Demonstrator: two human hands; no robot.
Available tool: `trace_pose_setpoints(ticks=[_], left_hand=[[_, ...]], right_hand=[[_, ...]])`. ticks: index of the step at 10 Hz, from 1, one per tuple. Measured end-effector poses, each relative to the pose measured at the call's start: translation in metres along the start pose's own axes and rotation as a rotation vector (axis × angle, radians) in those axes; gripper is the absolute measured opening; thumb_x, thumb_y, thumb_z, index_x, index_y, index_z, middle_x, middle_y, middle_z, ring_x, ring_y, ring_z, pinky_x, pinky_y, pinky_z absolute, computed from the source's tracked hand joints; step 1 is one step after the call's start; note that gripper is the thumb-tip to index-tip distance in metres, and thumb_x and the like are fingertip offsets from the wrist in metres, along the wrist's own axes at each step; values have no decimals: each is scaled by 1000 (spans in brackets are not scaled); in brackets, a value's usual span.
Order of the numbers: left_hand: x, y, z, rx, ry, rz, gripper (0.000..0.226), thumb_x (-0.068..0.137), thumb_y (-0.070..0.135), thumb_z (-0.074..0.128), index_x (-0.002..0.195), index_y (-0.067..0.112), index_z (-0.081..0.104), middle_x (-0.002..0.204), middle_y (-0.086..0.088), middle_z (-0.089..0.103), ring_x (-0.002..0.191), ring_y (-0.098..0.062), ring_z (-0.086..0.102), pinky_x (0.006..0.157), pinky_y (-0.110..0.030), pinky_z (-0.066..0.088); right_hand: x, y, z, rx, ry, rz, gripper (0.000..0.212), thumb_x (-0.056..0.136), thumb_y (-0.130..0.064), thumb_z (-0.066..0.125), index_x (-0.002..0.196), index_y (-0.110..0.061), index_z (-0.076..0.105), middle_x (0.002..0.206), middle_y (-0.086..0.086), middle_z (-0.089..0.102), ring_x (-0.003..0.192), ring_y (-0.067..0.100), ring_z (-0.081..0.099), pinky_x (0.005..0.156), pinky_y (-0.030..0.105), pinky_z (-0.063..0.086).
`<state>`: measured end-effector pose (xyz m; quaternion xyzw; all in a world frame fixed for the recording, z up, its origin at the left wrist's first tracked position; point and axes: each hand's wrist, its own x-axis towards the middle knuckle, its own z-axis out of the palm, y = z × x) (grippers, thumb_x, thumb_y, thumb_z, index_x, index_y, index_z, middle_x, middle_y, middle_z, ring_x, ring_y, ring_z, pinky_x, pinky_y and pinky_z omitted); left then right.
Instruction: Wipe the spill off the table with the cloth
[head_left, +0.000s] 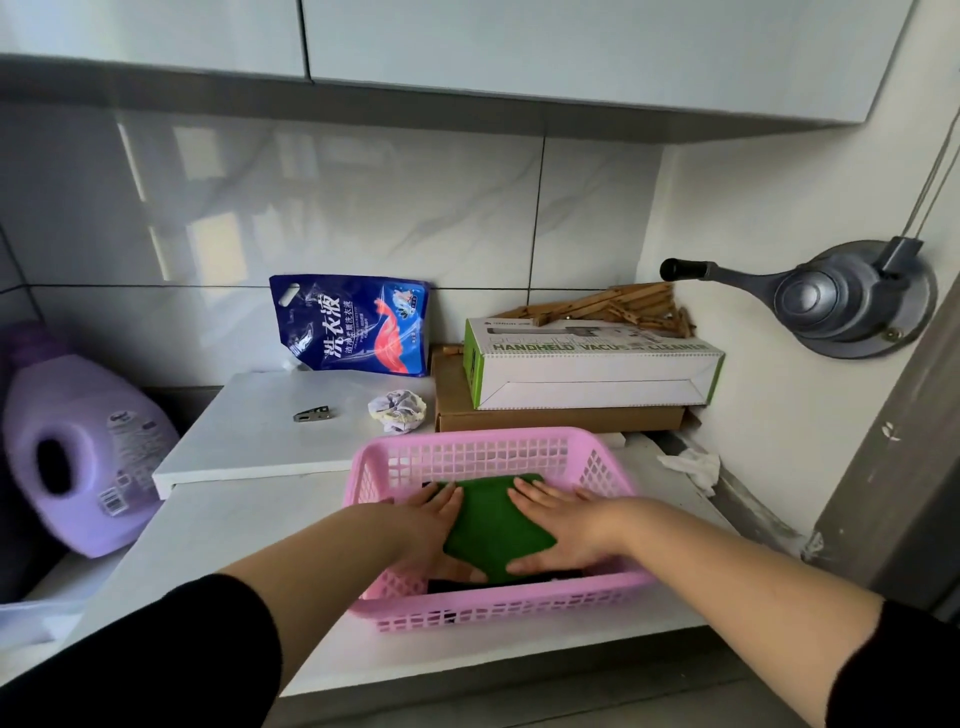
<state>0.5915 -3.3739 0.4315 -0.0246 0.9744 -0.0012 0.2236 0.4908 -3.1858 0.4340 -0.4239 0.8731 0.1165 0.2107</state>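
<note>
A folded green cloth (496, 525) lies inside a pink plastic basket (467, 447) on the white table (249, 540). Both hands are in the basket. My left hand (431, 525) grips the cloth's left edge, fingers flat along it and thumb low at the near side. My right hand (561, 525) holds the right edge the same way. Something dark lies under the cloth. No spill shows on the white surface from here.
A raised white board (244, 441) behind the basket carries a metal clip (312, 413) and crumpled paper (397, 410). A blue detergent pouch (353, 325), stacked boxes (582, 374) with wooden pegs, a purple jug (78, 452) at left, a crank (810, 296) on the right wall.
</note>
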Motion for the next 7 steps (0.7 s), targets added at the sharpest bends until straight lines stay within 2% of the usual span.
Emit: trace_pose_setpoints(ticks=[1, 2, 3, 4, 5, 6, 7], left_hand=[[-9, 7, -9, -11, 113, 17, 95, 83, 71, 55, 153, 14, 24, 156, -8, 32, 139, -27, 35, 113, -45, 33], [-26, 3, -15, -197, 203, 36, 54, 88, 56, 60, 131, 22, 54, 128, 0, 61, 110, -16, 58, 94, -33, 49], [-56, -1, -25, -209, 350, 8, 41, 95, 47, 55, 132, 29, 57, 125, 6, 63, 103, -10, 60, 81, -25, 49], [-92, -3, -30, -134, 471, -20, 37, 97, 48, 51, 131, 35, 57, 127, 11, 62, 107, -9, 60, 90, -29, 52], [-131, -4, -29, -101, 613, -55, 38, 96, 52, 49, 132, 40, 54, 129, 20, 60, 108, -3, 58, 92, -25, 50], [-166, -5, -20, -95, 772, -86, 39, 95, 59, 43, 130, 44, 53, 121, 26, 61, 102, 3, 58, 84, -18, 47], [-196, 0, 8, -72, 902, -100, 47, 92, 68, 30, 128, 49, 54, 115, 28, 63, 103, 1, 60, 86, -21, 46]], right_hand=[[-7, -5, -9, 165, 99, 8, 95, 80, -71, 54, 154, -28, 13, 161, -10, 5, 147, 18, 11, 118, 43, 15], [-23, -11, -13, 320, 304, -1, 48, 86, -54, 61, 126, -28, 59, 134, -8, 56, 116, 12, 54, 104, 38, 41], [-46, -16, -11, 429, 500, 2, 26, 90, -49, 56, 84, -26, 66, 86, -6, 67, 70, 8, 58, 75, 30, 51], [-76, -23, -9, 415, 650, 24, 30, 91, -51, 51, 75, -27, 61, 76, -8, 58, 55, 10, 51, 54, 25, 45], [-107, -34, -7, 452, 769, 25, 24, 91, -52, 49, 78, -36, 61, 71, -8, 63, 57, 5, 57, 56, 25, 49], [-137, -42, 1, 526, 848, 27, 28, 84, -57, 44, 92, -39, 65, 85, -13, 67, 73, 3, 63, 70, 30, 56], [-164, -45, 25, 596, 927, 22, 34, 77, -64, 42, 94, -45, 64, 91, -21, 66, 83, 0, 63, 78, 28, 55]])
